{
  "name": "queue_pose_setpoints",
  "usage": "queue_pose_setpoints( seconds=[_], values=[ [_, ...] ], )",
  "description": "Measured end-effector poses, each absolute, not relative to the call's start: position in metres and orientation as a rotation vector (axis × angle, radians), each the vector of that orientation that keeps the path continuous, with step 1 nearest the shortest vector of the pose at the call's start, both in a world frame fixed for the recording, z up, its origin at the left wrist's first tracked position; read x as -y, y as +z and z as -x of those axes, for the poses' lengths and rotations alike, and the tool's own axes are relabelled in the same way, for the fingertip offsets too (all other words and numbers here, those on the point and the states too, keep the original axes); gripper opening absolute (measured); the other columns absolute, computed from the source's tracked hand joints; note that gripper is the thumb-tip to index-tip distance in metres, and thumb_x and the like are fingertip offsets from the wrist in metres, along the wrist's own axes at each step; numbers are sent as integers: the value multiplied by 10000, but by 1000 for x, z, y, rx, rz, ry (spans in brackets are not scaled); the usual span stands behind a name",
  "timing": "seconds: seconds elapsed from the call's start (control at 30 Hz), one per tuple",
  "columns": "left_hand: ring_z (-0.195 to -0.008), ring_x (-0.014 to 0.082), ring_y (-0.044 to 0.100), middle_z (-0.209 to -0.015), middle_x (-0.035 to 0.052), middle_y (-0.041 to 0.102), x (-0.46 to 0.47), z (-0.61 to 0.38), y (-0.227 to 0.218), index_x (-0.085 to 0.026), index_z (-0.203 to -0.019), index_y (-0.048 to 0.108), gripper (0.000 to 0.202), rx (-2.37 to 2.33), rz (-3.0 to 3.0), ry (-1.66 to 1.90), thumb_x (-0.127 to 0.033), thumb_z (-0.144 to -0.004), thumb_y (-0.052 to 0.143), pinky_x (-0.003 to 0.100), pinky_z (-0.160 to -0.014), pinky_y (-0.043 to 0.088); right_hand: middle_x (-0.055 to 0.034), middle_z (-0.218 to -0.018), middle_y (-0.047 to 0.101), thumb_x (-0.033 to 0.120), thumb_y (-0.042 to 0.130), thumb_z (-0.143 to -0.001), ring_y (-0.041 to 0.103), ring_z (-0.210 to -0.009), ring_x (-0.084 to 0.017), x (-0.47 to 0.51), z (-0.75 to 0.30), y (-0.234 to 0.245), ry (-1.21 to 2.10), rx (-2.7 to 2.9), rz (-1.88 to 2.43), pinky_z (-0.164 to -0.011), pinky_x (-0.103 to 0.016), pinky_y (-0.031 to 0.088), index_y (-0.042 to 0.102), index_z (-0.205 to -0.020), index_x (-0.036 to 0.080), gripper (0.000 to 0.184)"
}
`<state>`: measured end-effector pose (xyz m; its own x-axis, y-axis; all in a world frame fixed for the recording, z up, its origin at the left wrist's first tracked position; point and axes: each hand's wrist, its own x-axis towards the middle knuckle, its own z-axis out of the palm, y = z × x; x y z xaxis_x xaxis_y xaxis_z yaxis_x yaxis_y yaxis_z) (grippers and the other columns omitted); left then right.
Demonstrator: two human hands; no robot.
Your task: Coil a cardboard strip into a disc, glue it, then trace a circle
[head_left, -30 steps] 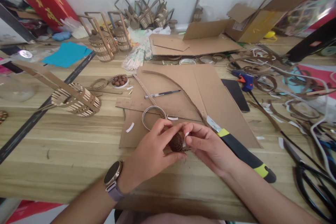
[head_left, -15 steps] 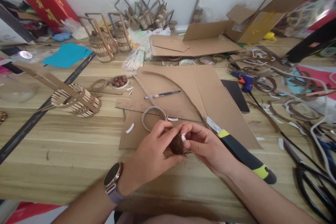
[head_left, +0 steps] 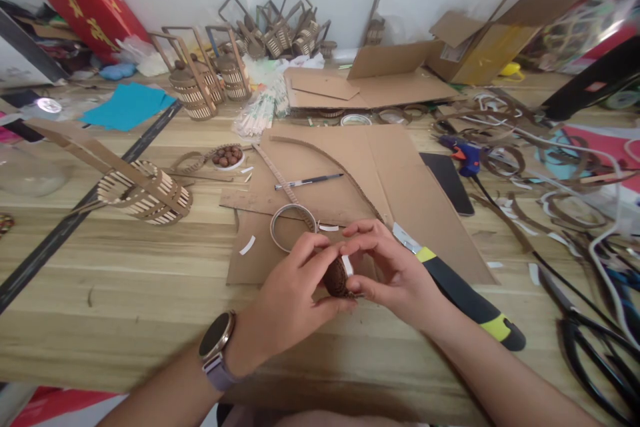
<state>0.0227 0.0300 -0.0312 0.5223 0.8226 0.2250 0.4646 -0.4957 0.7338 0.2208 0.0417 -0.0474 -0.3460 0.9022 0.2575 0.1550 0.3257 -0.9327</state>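
A small round coil of brown corrugated cardboard is held just above the table's near part. My left hand, with a watch on its wrist, is closed around the coil's left side, fingers on top and thumb below. My right hand grips the coil's right edge between thumb and fingers, beside a short white strip stuck on its rim. The fingers partly hide the coil. A pale ring lies just beyond my left hand. To the right of my right hand is a utility knife, blade pointing away.
Under the work lies a cardboard sheet with a pen and a curved cardboard strip. A slatted basket stands left, near a dish of brown balls. Scissors, a glue gun and cables crowd the right.
My right hand's fingers have lifted and spread slightly around the coil's edge, so more of the white strip shows. My left hand has hardly moved.
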Motion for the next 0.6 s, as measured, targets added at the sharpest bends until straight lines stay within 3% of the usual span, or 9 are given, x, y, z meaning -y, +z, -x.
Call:
queue_pose_setpoints(
  seconds=[0.1,0.17,0.27,0.37,0.6],
  values=[
    [-986,218,607,-1148,95,545,-29,-23,-32,-176,-1270,517,519,-1017,-2184,790,-251,-812,749,364,-894,558,-69,-1149,529,421,744,-798,552,-931,-202,-42,-224,-48,1080,1782,975,-828,-353,490,549,-1313,369,554],
    [-1025,222,600,-1165,96,545,-29,-24,-32,-182,-1287,506,530,-1009,-2194,798,-242,-817,743,366,-925,545,-49,-1115,542,390,761,-790,547,-845,-176,-42,-225,-48,1029,1801,975,-815,-351,488,460,-1392,400,674],
    [-1034,226,603,-1176,100,541,-30,-24,-34,-178,-1298,499,542,-1038,-2166,778,-244,-817,740,378,-938,543,-24,-952,570,309,752,-808,548,-855,-182,-41,-224,-46,841,1826,914,-785,-324,481,627,-1183,360,398],
    [-1032,235,607,-1185,107,538,-30,-24,-34,-162,-1294,502,554,-1056,-2145,763,-256,-807,750,398,-939,547,-35,-892,590,288,743,-812,570,-857,-186,-40,-222,-42,740,1874,885,-728,-298,497,701,-979,296,172],
    [-1053,237,596,-1176,92,548,-31,-24,-32,-198,-1313,491,538,-1025,-2169,761,-225,-824,715,398,-928,553,-58,-925,662,336,753,-796,637,-852,-195,-41,-222,-37,806,1918,902,-718,-300,534,720,-989,274,205]
  ],
)
